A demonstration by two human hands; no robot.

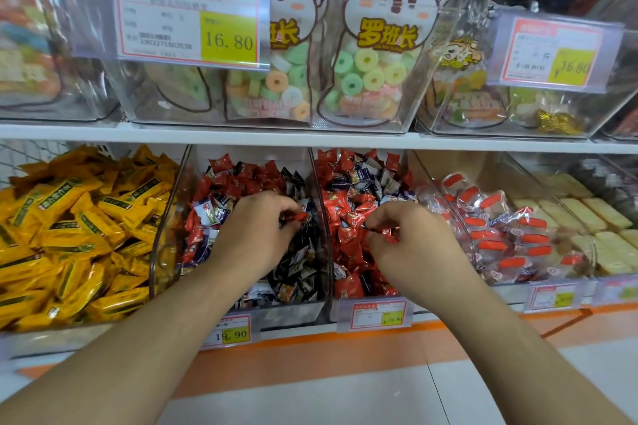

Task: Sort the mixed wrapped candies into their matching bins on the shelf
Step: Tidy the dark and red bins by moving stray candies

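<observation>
Left hand point(257, 231) pinching red candy point(303, 216) at fingertips above mixed bin point(165, 217); right hand point(407, 238) pinching red sweet point(389, 235) over neighbouring bin point(322, 190).

Red candies point(348, 241) fill right bin point(319, 183) (some dark-wrapped mixed in).

Candies point(348, 235) red/black/white; packs point(79, 217) yellow w/ green.

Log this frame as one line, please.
left hand: pinches red candy over dark-candy bin | right hand: pinches red candy piece over red-candy bin | stage: sorting underway
</observation>
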